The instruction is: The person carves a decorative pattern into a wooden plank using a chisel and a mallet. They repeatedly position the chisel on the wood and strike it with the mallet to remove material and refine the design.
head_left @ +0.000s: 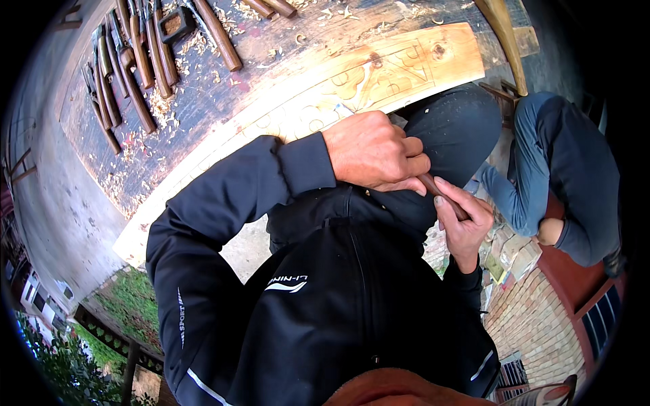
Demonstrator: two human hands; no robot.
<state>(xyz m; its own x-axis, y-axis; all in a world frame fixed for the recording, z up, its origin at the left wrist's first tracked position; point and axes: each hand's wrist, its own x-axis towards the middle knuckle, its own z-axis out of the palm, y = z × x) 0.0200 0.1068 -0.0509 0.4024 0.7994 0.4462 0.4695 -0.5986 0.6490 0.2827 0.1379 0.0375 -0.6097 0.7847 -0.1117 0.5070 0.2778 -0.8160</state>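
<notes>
My left hand point(376, 152) is closed around the front part of a wood-handled chisel point(443, 194), knuckles up, just over the near edge of a pale wooden board point(305, 84). My right hand point(467, 220) grips the rear of the brown handle, thumb and fingers laid along it. The chisel slants toward the far left. Most of its blade is hidden under my left hand; a small bluish tip appears to show beyond it, at the board. Drawn or cut outlines of shapes run along the board's face, with two dark knots near its right end.
Several wood-handled carving tools point(139, 51) lie at the table's far left, beside a dark squarish frame-like piece point(177, 25). Shavings litter the worn table point(261, 40). A curved wooden piece point(504, 44) stands at the far right. Another person point(569, 176) sits close by on the right.
</notes>
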